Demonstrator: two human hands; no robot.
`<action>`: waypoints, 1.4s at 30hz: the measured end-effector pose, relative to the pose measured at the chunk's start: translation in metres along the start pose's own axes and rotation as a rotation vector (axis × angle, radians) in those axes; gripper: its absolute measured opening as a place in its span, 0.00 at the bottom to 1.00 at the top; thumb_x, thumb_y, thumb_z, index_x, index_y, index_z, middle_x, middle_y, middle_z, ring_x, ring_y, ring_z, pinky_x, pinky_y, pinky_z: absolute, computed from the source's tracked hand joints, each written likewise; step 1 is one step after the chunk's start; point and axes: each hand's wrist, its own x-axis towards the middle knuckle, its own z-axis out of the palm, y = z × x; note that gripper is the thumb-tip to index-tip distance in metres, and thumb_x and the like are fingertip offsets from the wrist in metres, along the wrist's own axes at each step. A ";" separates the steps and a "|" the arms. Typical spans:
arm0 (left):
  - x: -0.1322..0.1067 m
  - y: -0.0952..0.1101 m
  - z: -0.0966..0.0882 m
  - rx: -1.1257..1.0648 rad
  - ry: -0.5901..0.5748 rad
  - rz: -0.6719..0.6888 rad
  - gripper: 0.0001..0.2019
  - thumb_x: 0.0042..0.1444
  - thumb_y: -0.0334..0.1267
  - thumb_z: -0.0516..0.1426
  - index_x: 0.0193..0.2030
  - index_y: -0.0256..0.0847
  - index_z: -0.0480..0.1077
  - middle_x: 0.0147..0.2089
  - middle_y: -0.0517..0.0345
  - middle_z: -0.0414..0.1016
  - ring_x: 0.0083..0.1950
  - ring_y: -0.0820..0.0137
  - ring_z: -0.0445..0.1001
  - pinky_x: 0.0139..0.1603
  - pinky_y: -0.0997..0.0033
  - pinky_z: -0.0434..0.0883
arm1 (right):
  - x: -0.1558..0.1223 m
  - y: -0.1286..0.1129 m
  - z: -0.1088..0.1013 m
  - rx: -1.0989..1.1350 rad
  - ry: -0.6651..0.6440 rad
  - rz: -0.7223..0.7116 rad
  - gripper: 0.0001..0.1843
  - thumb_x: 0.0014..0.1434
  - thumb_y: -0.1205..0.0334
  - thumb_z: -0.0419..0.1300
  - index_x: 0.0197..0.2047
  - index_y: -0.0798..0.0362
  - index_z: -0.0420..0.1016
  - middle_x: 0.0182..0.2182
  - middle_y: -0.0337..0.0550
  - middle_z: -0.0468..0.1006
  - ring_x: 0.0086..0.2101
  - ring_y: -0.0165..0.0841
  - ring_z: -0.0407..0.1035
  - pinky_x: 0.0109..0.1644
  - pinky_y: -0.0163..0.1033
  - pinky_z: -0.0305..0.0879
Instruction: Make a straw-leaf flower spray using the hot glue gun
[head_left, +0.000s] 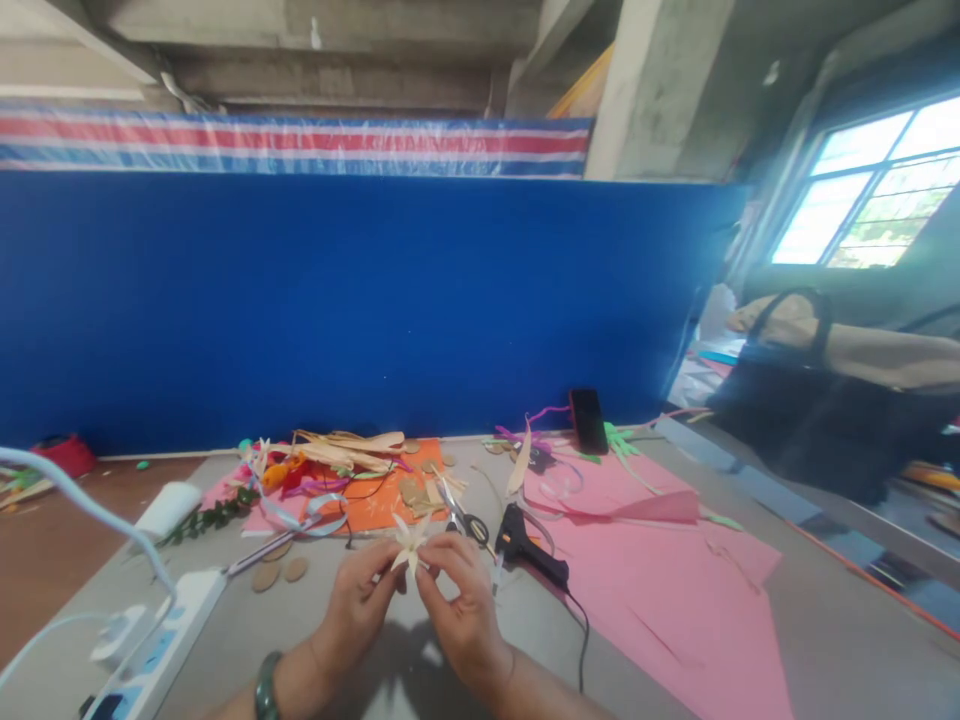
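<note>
Between my two hands is a small cream-coloured flower (409, 541) with pointed petals, held just above the table. My left hand (362, 598) pinches its left side; a dark green bangle (268, 686) circles that wrist. From the other side, my right hand (463, 600) grips a petal between thumb and fingers. Just behind the hands lie scissors (474, 527) with dark handles. A black glue gun (534, 552) rests to the right of my right hand, its cord running toward me. Several round tan discs (265, 576) lie left of my left hand.
A white power strip (169, 640) with plugs and cables stands at front left. Pink paper (675, 590) covers the right side. Orange paper (381, 512) bears dried husks (349, 450) and scraps. A phone (589, 422) leans against the blue partition (375, 300). A white roll (169, 512) lies left.
</note>
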 end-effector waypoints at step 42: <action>0.040 0.000 0.003 -0.446 -0.080 -0.317 0.15 0.55 0.47 0.60 0.26 0.38 0.73 0.18 0.63 0.67 0.20 0.75 0.61 0.22 0.76 0.60 | 0.013 -0.007 -0.020 -0.194 0.077 -0.084 0.17 0.58 0.72 0.56 0.50 0.48 0.72 0.39 0.45 0.79 0.38 0.38 0.73 0.50 0.49 0.60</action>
